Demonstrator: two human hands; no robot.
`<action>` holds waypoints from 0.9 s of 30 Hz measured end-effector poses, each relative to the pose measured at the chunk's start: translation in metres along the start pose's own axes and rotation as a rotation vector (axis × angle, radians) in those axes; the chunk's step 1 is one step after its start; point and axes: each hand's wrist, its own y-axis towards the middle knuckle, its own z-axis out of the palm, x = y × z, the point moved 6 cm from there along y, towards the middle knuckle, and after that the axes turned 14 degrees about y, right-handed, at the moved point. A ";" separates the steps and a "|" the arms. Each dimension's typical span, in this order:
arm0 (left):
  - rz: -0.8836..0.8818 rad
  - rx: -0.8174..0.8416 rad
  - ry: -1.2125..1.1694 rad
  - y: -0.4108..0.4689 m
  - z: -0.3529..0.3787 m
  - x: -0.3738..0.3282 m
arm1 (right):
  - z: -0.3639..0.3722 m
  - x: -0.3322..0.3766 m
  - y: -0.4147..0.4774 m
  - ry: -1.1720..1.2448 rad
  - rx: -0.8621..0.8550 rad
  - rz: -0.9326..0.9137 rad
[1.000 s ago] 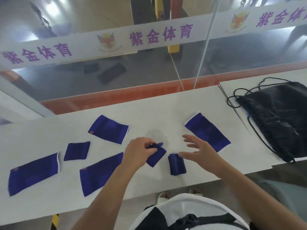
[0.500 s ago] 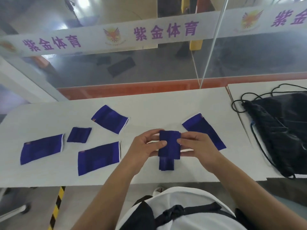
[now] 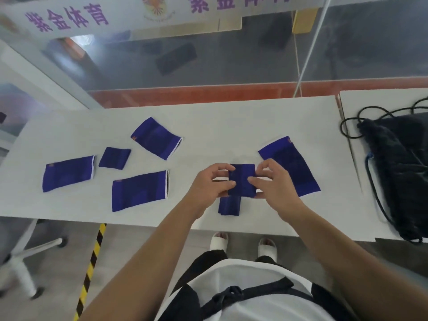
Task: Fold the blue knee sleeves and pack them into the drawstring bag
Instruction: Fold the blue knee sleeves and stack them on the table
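We count seven blue knee sleeves. Four lie flat: left sleeve (image 3: 68, 173), near-left sleeve (image 3: 139, 191), far sleeve (image 3: 156, 138), right sleeve (image 3: 297, 162). Three are folded: left fold (image 3: 114, 158), held fold (image 3: 242, 173), near fold (image 3: 229, 206). We count one drawstring bag (image 3: 403, 172) and two hands: left hand (image 3: 208, 185), right hand (image 3: 276, 185).

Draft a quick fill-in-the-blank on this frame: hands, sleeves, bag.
1. The left hand and right hand together hold ____ folded sleeve.
2. Sleeves lying flat and unfolded on the table number ____.
3. The drawstring bag lies on the person's ____ side.
4. The bag's colour is ____.

Missing words: one; four; right; black.
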 end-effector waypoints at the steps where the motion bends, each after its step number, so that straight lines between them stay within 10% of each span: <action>1: -0.026 0.002 0.023 0.000 0.004 0.013 | -0.002 -0.014 0.001 -0.036 -0.022 0.035; 27: 0.145 -0.148 0.637 0.023 0.013 0.094 | 0.021 -0.101 0.026 -0.533 0.000 -0.010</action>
